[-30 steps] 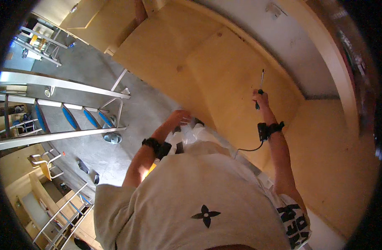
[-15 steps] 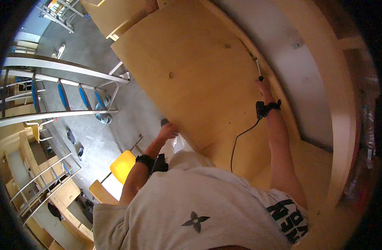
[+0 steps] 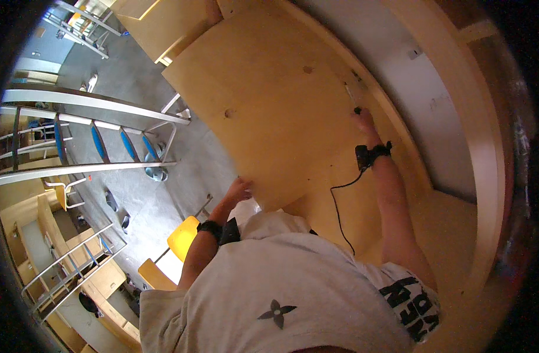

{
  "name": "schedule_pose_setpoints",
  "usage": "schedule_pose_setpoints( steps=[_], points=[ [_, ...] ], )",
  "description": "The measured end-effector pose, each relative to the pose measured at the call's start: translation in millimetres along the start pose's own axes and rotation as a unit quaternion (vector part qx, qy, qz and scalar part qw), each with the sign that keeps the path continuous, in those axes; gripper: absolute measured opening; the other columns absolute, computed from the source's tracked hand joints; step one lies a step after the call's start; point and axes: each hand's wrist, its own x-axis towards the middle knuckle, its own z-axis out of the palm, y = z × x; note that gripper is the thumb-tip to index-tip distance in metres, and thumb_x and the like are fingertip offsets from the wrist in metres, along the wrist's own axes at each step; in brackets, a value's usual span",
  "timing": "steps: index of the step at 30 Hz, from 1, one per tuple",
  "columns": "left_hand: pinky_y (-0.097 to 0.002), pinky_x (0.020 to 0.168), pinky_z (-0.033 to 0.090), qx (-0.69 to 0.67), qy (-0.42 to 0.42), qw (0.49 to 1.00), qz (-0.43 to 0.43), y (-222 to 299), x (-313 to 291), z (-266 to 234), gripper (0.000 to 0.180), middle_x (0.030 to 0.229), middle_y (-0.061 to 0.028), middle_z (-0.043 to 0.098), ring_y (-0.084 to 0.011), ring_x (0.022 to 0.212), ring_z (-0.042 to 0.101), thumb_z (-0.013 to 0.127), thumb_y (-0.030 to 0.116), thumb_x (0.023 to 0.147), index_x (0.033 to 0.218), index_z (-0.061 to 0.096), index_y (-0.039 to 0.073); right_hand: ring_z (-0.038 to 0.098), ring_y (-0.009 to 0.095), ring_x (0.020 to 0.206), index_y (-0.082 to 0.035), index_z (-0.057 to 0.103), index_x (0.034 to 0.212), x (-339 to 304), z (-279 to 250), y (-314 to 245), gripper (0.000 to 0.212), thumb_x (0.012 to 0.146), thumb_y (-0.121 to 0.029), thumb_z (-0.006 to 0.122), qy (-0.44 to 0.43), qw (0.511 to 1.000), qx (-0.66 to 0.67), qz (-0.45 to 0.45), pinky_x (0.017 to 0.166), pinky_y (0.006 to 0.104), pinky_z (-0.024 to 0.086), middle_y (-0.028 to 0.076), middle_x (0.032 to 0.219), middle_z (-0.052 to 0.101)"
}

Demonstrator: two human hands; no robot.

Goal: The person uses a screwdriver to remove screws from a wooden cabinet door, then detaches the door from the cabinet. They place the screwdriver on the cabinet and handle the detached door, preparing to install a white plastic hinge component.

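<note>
My right hand [image 3: 365, 122] is closed around the dark handle of a slim tool that looks like a screwdriver [image 3: 350, 94]. Its thin, pale shaft points away from me over the wooden bed board [image 3: 281, 117], close to the long side rail. Just beyond the tip, a small dark mark or slot [image 3: 356, 76] shows at the board's edge. My left hand [image 3: 240, 189] is at the board's near left edge, fingers curled; whatever they hold, if anything, is hidden. Both wrists wear black straps with small boxes, and a black cable [image 3: 335, 206] trails from the right one.
To the left stands a metal ladder [image 3: 93, 162] with blue treads. Yellow chairs [image 3: 183, 238], shoes [image 3: 110, 201] and a basin [image 3: 156, 172] are on the grey floor below. A white wall [image 3: 422, 94] runs behind the wooden rail [image 3: 393, 120] on the right.
My right hand has drawn the tool back from the rail, a little to the left, so its tip no longer meets the dark spot. A dark thing by my left hand is now mostly hidden.
</note>
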Motion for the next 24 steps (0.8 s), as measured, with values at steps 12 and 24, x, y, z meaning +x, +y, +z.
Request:
schedule_pose_setpoints(
  steps=[12, 24],
  points=[
    [-0.0390, 0.086, 0.046, -0.106, 0.016, 0.993, 0.037, -12.8, -26.6, -19.1, 0.038, 0.112, -0.0068, 0.057, -0.0238, 0.100, 0.056, 0.059, 0.028, 0.087, 0.118, 0.052, 0.008, 0.057, 0.032, 0.094, 0.000, 0.048, 0.123, -20.5, 20.7, -38.5, 0.061, 0.074, -0.031, 0.067, -0.092, 0.995, -0.023, 0.004, 0.076, 0.0409, 0.048, 0.021, 0.113, 0.056],
    [-0.0378, 0.081, 0.049, -0.115, -0.003, 0.993, 0.001, -38.2, -17.9, -22.9, 0.039, 0.110, -0.0066, 0.058, -0.0228, 0.093, 0.058, 0.059, 0.033, 0.087, 0.116, 0.052, 0.007, 0.060, 0.030, 0.079, 0.001, 0.055, 0.114, -55.8, 2.7, -22.7, 0.057, 0.080, -0.043, 0.065, -0.093, 0.996, 0.014, -0.002, 0.065, 0.0409, 0.050, 0.019, 0.098, 0.060]
  ],
)
